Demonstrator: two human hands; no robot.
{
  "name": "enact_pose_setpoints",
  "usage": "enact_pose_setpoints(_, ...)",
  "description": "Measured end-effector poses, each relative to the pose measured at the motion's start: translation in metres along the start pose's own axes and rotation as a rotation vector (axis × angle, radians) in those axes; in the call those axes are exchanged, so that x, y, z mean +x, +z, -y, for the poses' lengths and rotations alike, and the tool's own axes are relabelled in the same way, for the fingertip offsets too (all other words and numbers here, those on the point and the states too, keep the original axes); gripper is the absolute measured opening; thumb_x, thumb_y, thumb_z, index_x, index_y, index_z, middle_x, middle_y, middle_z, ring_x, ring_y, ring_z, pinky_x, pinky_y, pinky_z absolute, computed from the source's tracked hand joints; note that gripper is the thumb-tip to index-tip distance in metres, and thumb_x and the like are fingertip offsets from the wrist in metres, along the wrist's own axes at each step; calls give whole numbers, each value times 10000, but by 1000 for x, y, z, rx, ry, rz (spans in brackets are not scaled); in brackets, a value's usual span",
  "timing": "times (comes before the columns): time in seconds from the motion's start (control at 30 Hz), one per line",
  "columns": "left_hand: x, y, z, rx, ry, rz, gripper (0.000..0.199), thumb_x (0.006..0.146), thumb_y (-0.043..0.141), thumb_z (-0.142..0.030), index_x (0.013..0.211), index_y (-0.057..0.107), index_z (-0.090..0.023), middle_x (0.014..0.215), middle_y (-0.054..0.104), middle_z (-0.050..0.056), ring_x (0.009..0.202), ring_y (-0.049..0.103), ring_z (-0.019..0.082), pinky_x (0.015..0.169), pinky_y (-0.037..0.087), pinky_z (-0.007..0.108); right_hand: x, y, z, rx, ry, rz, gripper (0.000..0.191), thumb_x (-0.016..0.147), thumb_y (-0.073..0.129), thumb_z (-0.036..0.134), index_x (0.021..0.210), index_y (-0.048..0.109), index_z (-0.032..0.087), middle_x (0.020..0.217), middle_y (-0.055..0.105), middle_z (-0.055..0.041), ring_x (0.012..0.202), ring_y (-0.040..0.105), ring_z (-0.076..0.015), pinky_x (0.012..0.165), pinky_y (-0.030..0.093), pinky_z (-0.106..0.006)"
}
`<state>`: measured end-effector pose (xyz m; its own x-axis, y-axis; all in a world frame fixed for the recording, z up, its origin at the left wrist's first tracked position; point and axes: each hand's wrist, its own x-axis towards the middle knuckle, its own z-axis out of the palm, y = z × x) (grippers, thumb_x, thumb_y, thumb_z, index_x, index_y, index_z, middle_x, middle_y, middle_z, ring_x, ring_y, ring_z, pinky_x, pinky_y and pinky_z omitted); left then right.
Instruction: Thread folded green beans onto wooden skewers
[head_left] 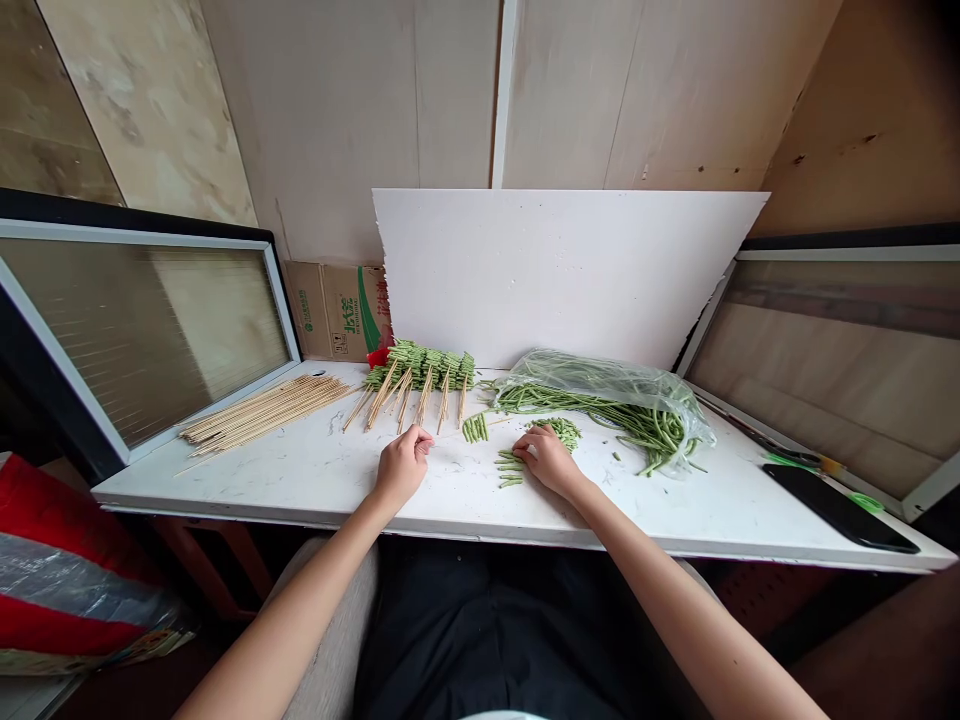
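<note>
My left hand [405, 465] is closed around the end of a bamboo skewer, its thumb and fingers pressed together. Along that skewer, to the right of the hand, sits a short row of cut green bean pieces [475, 429]. My right hand [549, 460] pinches at the left end of a piece in a loose row of cut bean pieces [511, 480] lying on the white table [315, 480]. Just behind the right hand is a small heap of cut bean pieces [564, 432], partly hidden by it. Finished bean skewers [431, 368] are stacked beyond my left hand, sticks pointing toward me.
Bare bamboo skewers [262, 412] lie in a bundle at left. A clear plastic bag [592, 368] of long green beans [652, 430] lies at back right. A black phone [840, 507] rests near the right edge. A cardboard box [334, 310] and white board [562, 270] stand behind.
</note>
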<state>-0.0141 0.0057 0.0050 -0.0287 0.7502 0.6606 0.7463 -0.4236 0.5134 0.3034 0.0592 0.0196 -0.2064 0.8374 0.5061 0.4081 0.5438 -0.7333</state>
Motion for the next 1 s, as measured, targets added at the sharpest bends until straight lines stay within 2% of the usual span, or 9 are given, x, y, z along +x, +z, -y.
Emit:
enact_pose_setpoints(0.13, 0, 0, 1, 6, -2, -2, 133, 952, 519, -149, 916, 614, -234, 822, 739, 24, 784, 711, 212, 706, 504, 292, 2, 2, 8, 98, 122, -27, 242, 745, 827, 467, 790, 791, 232, 862, 741, -97, 860, 615, -278, 807, 450, -402)
enact_pose_setpoints(0.27, 0, 1, 1, -2, -3, -2, 127, 960, 514, -159, 910, 605, -233, 807, 731, 21, 768, 703, 209, 701, 497, 291, 2, 10, 15, 443, 289, -75, 443, 753, 808, 584, 1011, 779, 224, 970, 739, -82, 798, 607, -216, 686, 437, -337)
enact_pose_setpoints(0.37, 0, 1, 1, 14, -2, 1, 132, 964, 510, -160, 910, 603, -236, 808, 732, 20, 768, 705, 209, 691, 493, 289, -1, 16, 20, 637, 355, -67, 443, 729, 827, 614, 940, 756, 231, 1001, 724, -74, 815, 611, -203, 659, 447, -305)
enact_pose_setpoints(0.47, 0, 2, 0, 28, 3, 5, 136, 964, 512, -154, 911, 607, -237, 837, 748, 27, 796, 718, 215, 704, 503, 293, -3, 17, 25, 732, 387, -24, 423, 731, 839, 599, 921, 746, 233, 1095, 722, -101, 963, 648, -249, 712, 496, -305)
enact_pose_setpoints(0.6, -1, 2, 0, 32, 3, 7, 134, 965, 523, -155, 907, 612, -237, 867, 765, 35, 811, 728, 219, 710, 517, 297, -3, 16, 29, 758, 374, -37, 414, 741, 845, 571, 984, 766, 246, 1212, 715, -131, 1104, 644, -301, 783, 528, -340)
enact_pose_setpoints(0.8, -1, 2, 1, 36, 9, 9, 133, 972, 521, -161, 914, 615, -235, 873, 766, 35, 811, 727, 221, 711, 517, 299, -3, 18, 27, 693, 362, -73, 472, 735, 835, 590, 1054, 781, 246, 1181, 728, -136, 1019, 660, -276, 748, 521, -337)
enact_pose_setpoints(1.0, -1, 1, -2, 46, 12, 8, 134, 978, 518, -169, 920, 618, -237, 842, 755, 30, 793, 721, 219, 696, 503, 294, -4, 18, 24, 671, 369, -44, 447, 784, 798, 578, 1102, 784, 266, 1244, 713, -129, 1085, 652, -273, 744, 509, -313)
